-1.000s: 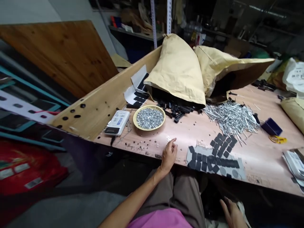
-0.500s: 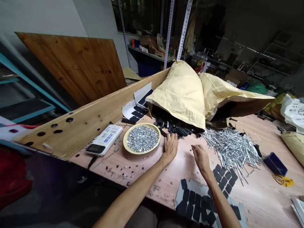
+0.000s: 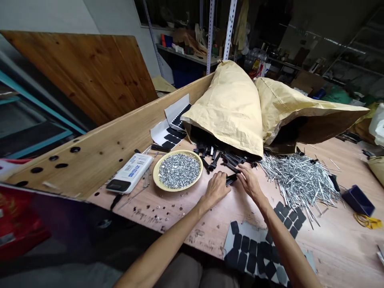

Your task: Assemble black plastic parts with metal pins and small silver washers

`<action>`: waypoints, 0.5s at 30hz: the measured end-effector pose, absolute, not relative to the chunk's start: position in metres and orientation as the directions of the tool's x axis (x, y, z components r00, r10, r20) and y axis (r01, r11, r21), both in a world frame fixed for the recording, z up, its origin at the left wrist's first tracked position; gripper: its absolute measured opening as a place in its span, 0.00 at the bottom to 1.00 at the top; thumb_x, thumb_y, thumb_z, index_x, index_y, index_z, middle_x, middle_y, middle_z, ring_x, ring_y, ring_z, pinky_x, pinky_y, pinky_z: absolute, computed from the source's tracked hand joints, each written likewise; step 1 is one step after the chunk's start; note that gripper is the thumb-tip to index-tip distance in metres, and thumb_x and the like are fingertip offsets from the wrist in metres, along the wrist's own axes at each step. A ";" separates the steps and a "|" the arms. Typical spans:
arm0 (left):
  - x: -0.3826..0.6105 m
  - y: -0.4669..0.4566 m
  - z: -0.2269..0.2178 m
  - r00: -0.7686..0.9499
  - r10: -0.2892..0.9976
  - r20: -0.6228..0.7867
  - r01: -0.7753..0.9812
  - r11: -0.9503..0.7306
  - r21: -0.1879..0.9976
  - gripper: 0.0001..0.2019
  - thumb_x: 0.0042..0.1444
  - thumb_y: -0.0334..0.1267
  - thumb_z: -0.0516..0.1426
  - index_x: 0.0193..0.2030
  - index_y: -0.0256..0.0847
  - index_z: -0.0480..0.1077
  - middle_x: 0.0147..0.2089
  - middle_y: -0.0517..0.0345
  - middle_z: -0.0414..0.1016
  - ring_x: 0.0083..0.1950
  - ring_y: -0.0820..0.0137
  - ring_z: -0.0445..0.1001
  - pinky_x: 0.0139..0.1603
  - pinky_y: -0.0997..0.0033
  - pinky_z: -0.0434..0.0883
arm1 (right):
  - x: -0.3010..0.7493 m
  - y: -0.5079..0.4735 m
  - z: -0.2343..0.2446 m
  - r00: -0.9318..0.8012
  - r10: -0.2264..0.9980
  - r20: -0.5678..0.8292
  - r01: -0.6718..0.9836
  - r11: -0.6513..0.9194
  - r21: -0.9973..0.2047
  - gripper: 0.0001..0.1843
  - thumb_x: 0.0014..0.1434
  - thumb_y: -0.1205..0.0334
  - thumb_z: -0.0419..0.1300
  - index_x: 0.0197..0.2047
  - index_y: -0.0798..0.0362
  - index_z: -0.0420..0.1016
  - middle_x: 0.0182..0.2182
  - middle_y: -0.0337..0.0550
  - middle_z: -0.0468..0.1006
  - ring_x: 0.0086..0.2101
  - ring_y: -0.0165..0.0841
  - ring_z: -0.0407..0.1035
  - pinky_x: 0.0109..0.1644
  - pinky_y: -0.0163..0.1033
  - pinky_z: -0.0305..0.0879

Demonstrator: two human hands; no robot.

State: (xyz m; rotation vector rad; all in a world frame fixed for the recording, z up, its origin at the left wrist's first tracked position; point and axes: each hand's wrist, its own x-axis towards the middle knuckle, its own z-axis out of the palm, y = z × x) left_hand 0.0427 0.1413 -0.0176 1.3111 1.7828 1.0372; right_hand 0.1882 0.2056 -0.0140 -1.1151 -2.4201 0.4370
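Note:
My left hand [image 3: 216, 188] and my right hand [image 3: 249, 181] meet on the table just in front of a spill of black plastic pieces [image 3: 220, 157]. Both close on one black plastic piece [image 3: 231, 179] held between them. The pieces pour out of a tan paper sack [image 3: 229, 106] lying on its side. A yellow dish of small silver nuts [image 3: 178, 169] sits just left of my left hand. A heap of thin metal pins [image 3: 300, 178] lies to the right of my right hand.
A white handheld device [image 3: 129, 173] lies left of the dish. Sheets of black adhesive pads [image 3: 258, 252] lie near the table's front edge, more [image 3: 172, 134] by the wooden side board [image 3: 114, 146]. A second sack [image 3: 303, 112], a blue box [image 3: 358, 200] and yellow bands [image 3: 367, 221] are at right.
My right hand came up from my lap onto the table. Both hands moved toward the black pieces and closed together on one of them.

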 end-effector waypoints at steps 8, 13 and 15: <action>0.045 0.130 -0.002 -0.034 0.924 -0.382 -0.375 0.343 0.861 0.03 0.39 0.29 0.61 0.24 0.36 0.70 0.20 0.60 0.69 0.20 0.74 0.66 0.21 0.76 0.61 | 0.205 0.136 -0.019 -0.380 0.909 0.170 0.454 0.344 -0.822 0.14 0.60 0.56 0.51 0.46 0.52 0.67 0.37 0.46 0.76 0.31 0.34 0.74 0.40 0.42 0.71; 0.056 0.122 0.010 -0.011 0.928 -0.372 -0.581 0.297 0.758 0.13 0.47 0.45 0.61 0.23 0.37 0.67 0.23 0.58 0.70 0.26 0.73 0.70 0.29 0.72 0.70 | 0.194 0.120 -0.018 -0.092 0.992 0.086 0.255 0.107 -0.961 0.18 0.57 0.48 0.54 0.43 0.52 0.64 0.32 0.42 0.75 0.27 0.32 0.73 0.36 0.41 0.73; 0.066 0.116 0.013 0.004 0.958 -0.287 -0.633 0.224 0.741 0.16 0.45 0.49 0.63 0.25 0.36 0.69 0.26 0.57 0.72 0.29 0.72 0.71 0.34 0.72 0.71 | 0.188 0.119 -0.018 -0.008 0.999 0.045 0.173 0.046 -0.984 0.18 0.56 0.46 0.54 0.42 0.52 0.63 0.34 0.42 0.74 0.26 0.31 0.73 0.34 0.40 0.73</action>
